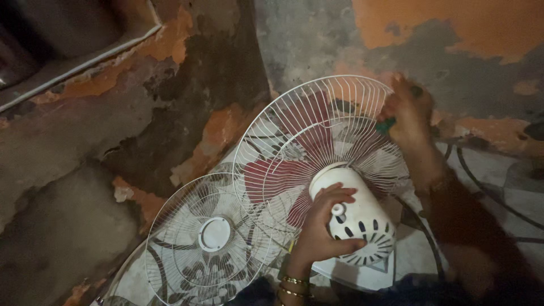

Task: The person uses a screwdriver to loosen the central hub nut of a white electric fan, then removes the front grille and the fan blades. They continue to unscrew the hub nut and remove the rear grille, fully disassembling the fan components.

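Fan lies on its side under my hands, its white motor housing toward me and the red blades behind the rear grille. My left hand wraps around the housing, fingers curled over its top by the small knob. My right hand reaches to the grille's far rim, clenched on something green; I cannot tell what. The loose front grille lies flat on the patterned floor, left of my left hand.
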